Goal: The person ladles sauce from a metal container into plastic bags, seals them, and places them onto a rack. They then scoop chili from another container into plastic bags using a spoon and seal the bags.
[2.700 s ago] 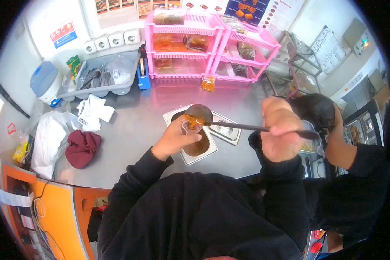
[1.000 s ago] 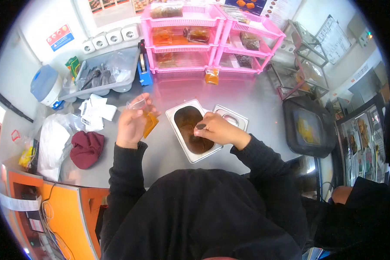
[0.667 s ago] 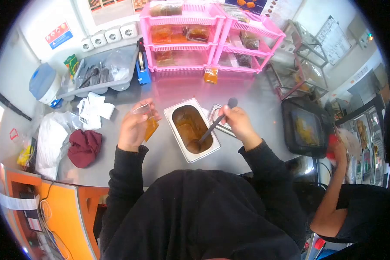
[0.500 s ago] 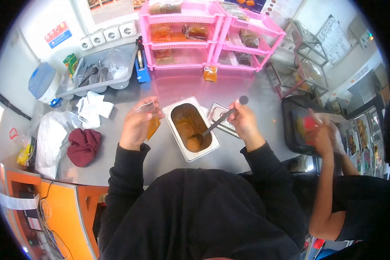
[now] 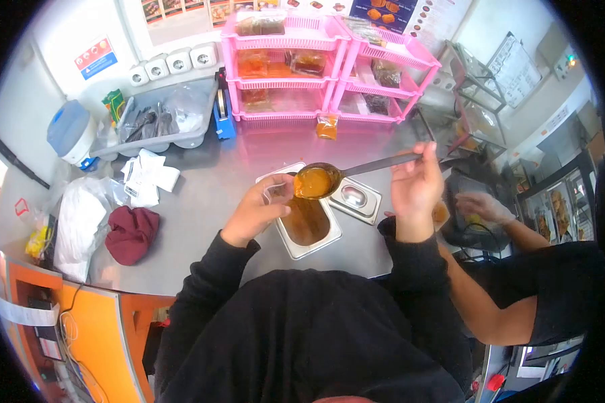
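My right hand point(image 5: 417, 188) grips the end of a long dark ladle point(image 5: 376, 164). The ladle's bowl holds orange-brown sauce point(image 5: 316, 181) and is at the mouth of a small clear plastic bag point(image 5: 274, 193). My left hand point(image 5: 257, 209) is closed on that bag, whose lower part is hidden behind the fingers. Beneath the ladle and my left hand stands a steel container point(image 5: 309, 251) with brown sauce inside. Its steel lid point(image 5: 364, 213) lies to the right of it on the metal table.
Pink shelves point(image 5: 282, 84) with filled bags stand at the back, a sealed sauce bag point(image 5: 327, 127) before them. A grey tray point(image 5: 161, 138), white papers point(image 5: 148, 177) and maroon cloth point(image 5: 132, 235) are on the left. A co-worker's gloved hand point(image 5: 485, 207) is over a black container at right.
The ladle has risen out of the steel container, filled with sauce, to the bag. My left hand has moved right with the bag, over the container. The co-worker's arms have shifted.
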Demonstrator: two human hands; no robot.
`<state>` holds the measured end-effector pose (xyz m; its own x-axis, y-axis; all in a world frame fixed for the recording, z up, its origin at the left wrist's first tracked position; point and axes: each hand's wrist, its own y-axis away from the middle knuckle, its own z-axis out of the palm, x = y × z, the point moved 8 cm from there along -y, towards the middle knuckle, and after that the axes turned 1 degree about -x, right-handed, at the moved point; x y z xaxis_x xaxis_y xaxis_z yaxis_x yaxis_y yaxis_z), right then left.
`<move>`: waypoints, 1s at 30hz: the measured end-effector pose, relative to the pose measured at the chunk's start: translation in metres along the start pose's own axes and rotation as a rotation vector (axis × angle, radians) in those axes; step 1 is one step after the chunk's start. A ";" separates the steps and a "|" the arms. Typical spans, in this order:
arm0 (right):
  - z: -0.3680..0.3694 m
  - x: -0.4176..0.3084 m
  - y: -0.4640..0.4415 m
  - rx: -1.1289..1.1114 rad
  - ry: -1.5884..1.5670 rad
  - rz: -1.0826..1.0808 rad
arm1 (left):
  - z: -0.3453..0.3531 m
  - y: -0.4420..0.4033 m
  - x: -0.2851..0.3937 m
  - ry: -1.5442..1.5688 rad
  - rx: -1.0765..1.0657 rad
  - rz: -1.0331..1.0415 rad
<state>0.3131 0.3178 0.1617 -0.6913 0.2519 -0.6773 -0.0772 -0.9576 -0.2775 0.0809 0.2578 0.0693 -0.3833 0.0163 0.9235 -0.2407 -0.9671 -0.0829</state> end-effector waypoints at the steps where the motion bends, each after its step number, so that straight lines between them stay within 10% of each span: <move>1: 0.009 -0.007 0.001 -0.053 0.002 -0.040 | 0.005 -0.001 0.001 -0.003 -0.009 0.010; 30: 0.135 -0.065 0.090 -1.012 0.628 -0.803 | 0.020 -0.001 0.000 -0.047 -0.112 -0.111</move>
<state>0.2546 0.1965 0.2726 -0.2605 0.9409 -0.2164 0.4321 -0.0868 -0.8976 0.0990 0.2534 0.0769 -0.3071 0.1075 0.9456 -0.3786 -0.9254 -0.0178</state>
